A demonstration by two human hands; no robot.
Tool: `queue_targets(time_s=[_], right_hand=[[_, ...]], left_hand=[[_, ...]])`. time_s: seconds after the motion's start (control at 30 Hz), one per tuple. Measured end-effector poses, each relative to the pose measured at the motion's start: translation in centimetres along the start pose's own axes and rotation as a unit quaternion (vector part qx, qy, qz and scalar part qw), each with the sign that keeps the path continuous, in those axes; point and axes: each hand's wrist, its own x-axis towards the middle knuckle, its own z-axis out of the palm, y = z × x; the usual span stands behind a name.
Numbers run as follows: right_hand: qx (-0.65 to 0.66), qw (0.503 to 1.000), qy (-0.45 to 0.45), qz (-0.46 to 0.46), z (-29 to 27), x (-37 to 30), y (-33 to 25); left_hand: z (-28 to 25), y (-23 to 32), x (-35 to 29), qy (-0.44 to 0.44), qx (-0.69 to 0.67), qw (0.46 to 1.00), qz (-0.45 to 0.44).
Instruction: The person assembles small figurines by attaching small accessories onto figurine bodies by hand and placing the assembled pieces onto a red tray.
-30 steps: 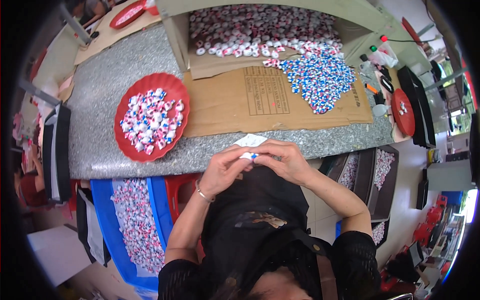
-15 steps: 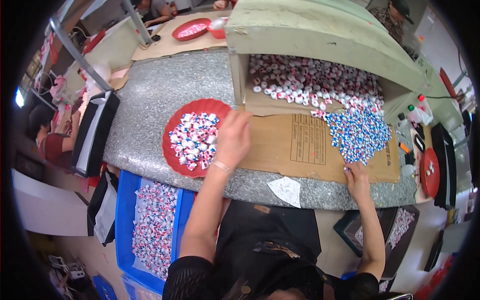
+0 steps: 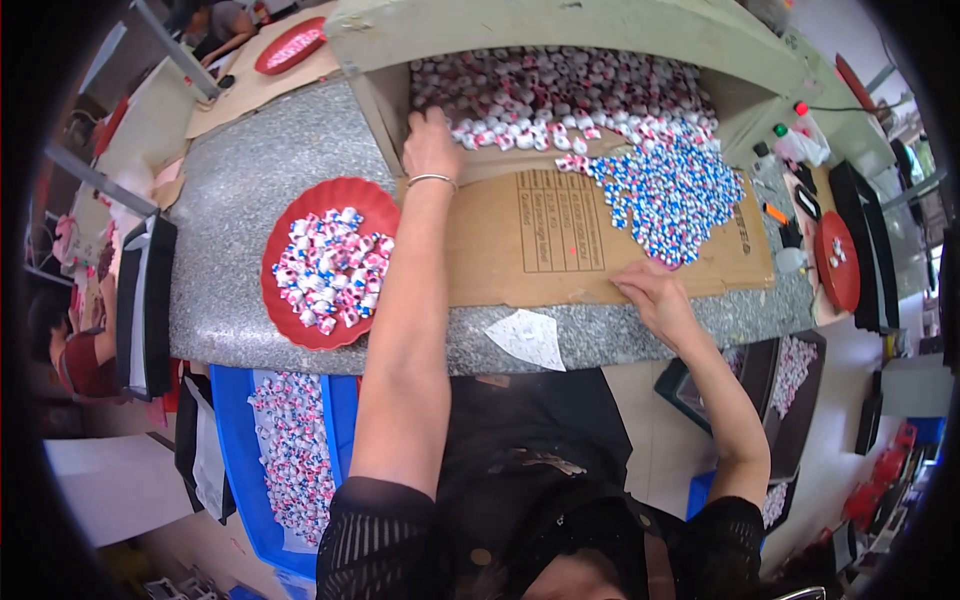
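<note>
Fingers of the right hand [image 3: 655,302] are together, near the front tip of the blue-and-white pieces [image 3: 668,190] on the cardboard sheet's [image 3: 480,255] right part; any held piece cannot be made out. Left hand [image 3: 432,150] is at the left edge of the compartment's pink-and-white pieces [image 3: 560,95], grip undeterminable. White paper [image 3: 530,340] lies along the tabletop's [image 3: 225,250] near edge, red dish [image 3: 285,320] farther left.
</note>
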Motion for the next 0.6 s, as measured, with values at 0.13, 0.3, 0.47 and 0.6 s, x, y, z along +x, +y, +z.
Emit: queue_targets(time_s=[0.13, 0.3, 0.47, 0.6], right_hand=[[-0.033, 0.999, -0.001, -0.02, 1.0, 0.5, -0.2], [-0.092, 0.996, -0.017, -0.012, 1.0, 0.4, -0.1], [-0.13, 0.991, -0.001, 0.04, 1.2, 0.5, -0.8], [-0.004, 0.999, -0.025, 0.02, 2.7, -0.5, -5.5]], left_hand=[[-2.5, 0.1, -6.2, -0.13, -0.459, 0.879, 0.015], [-7.8, 0.5, -18.8, -0.302, -0.693, 0.642, -0.128], [-8.1, -1.8, -24.4, -0.296, -0.731, 0.6, -0.135], [-7.9, -2.8, -25.5, -0.236, -0.682, 0.689, -0.064]])
